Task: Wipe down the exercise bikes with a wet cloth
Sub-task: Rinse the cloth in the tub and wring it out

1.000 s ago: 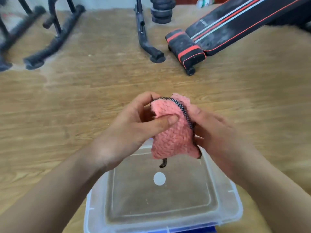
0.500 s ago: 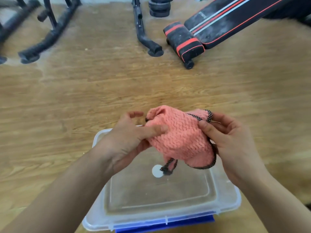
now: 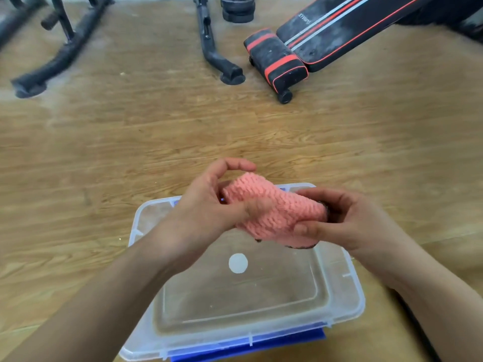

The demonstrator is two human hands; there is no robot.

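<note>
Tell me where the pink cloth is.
In the head view, the pink cloth is centre frame, gripped between the left hand and right hand, above the clear plastic tub.

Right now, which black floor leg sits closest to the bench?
The curved leg ending in a round foot, just left of the bench; the other legs lie at the far left.

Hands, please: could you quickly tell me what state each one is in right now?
Left hand: holding one end of the pink cloth, thumb across it.
Right hand: holding the other end of the cloth.
</note>
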